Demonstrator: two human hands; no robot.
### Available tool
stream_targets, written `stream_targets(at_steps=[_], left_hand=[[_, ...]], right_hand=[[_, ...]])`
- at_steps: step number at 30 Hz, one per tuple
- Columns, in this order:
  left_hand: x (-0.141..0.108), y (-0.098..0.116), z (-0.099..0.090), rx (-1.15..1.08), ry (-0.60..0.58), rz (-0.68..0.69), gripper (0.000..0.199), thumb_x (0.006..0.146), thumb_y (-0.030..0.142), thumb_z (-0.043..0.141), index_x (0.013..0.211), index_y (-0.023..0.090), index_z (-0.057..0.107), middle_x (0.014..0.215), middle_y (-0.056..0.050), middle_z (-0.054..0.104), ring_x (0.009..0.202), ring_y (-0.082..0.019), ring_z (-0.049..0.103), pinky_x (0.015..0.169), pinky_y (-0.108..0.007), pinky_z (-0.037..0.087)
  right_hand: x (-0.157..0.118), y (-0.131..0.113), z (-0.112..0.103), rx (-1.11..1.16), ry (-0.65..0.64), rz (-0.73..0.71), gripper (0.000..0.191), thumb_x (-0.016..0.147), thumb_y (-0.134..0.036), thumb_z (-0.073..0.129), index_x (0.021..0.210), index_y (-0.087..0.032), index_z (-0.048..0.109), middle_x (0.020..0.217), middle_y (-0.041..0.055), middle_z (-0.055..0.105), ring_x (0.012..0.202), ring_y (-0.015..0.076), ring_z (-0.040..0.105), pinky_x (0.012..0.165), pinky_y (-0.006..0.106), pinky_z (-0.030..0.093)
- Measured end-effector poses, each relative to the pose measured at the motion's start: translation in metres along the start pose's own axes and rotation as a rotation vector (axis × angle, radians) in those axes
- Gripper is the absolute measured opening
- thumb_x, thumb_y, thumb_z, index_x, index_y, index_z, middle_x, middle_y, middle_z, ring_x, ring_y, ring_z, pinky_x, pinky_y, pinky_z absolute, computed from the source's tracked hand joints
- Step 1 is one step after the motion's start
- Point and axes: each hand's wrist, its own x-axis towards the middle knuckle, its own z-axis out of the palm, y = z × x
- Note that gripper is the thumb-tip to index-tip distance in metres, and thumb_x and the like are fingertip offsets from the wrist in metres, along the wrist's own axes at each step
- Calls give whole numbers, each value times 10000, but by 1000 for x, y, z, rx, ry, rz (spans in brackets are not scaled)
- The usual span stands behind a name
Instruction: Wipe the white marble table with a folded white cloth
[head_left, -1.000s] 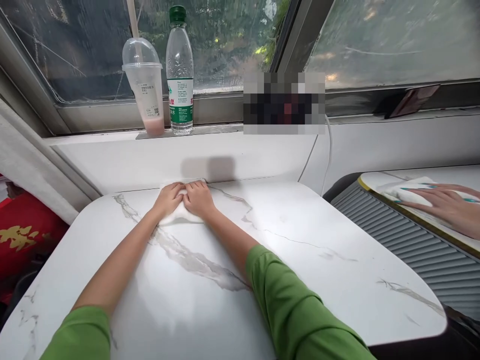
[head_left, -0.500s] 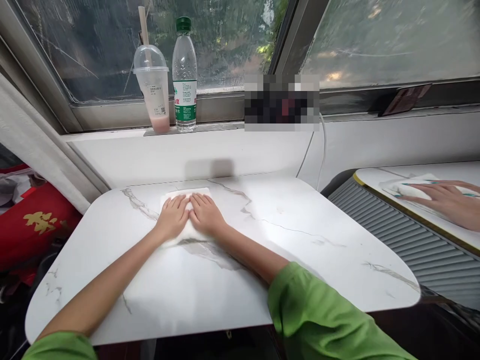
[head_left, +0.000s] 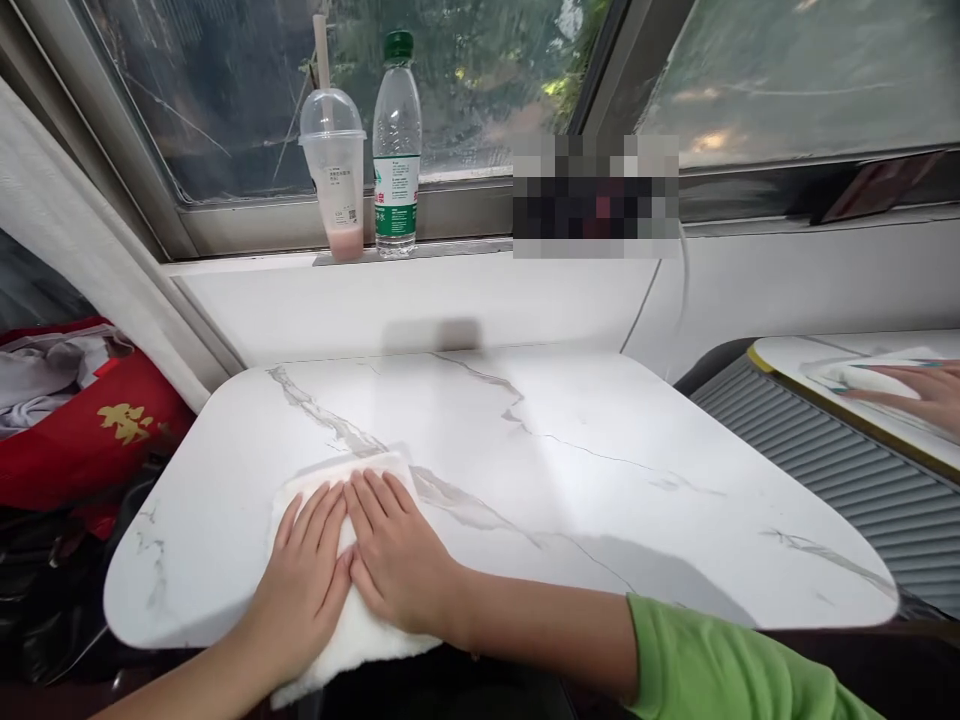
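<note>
A white cloth (head_left: 352,640) lies flat on the white marble-patterned table (head_left: 600,490), and part of it hangs over the front edge. My left hand (head_left: 307,570) presses on the cloth's left half with its fingers stretched out. Palm down beside it, my right hand (head_left: 397,550) rests on the cloth, fingers also straight. The two hands touch at the thumbs and index fingers. Neither hand is gripped around anything.
On the window sill stand a plastic cup with a straw (head_left: 341,190) and a green-capped water bottle (head_left: 397,150). A red bag (head_left: 90,440) sits at the left. Another person's hand (head_left: 919,390) rests on a white cloth at the right.
Both my hands have slid the cloth towards me, from the back of the table to its front edge. The view has shifted slightly left.
</note>
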Motion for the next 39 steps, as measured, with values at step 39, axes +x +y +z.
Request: stream_targets(at_steps=[39], left_hand=[[-5, -113, -3, 2, -60, -37, 551, 960, 271, 247, 1498, 232, 137, 1515, -74, 317, 1385, -236, 309, 1141, -465, 238]], right_hand=[[97, -23, 51, 3, 64, 35, 613, 886, -352, 412, 1328, 72, 448, 1354, 278, 473, 1261, 381, 415, 1074, 525, 259]])
